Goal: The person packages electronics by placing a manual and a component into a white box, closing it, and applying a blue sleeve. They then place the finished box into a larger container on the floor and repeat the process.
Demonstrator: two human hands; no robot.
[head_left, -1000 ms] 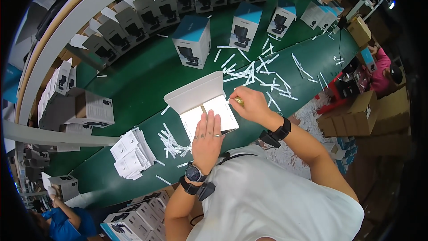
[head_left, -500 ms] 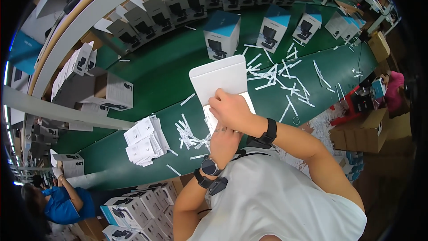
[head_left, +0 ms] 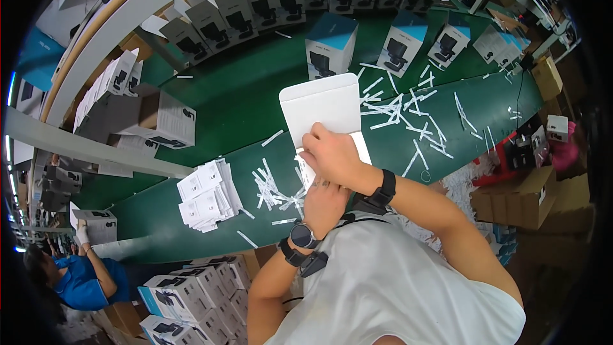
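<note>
The right hand (head_left: pixel 333 153) presses flat on the white cardboard box with its lid flap open (head_left: pixel 321 110), mid-belt on the green conveyor (head_left: pixel 211 108), while the left hand (head_left: pixel 324 203) steadies its near edge, so pressure should stay even.

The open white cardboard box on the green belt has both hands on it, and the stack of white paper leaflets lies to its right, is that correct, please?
Not quite: in the head view the stack of white paper leaflets lies to the left of the open white cardboard box. Left hand and right hand are both at the box on the green belt.
</note>
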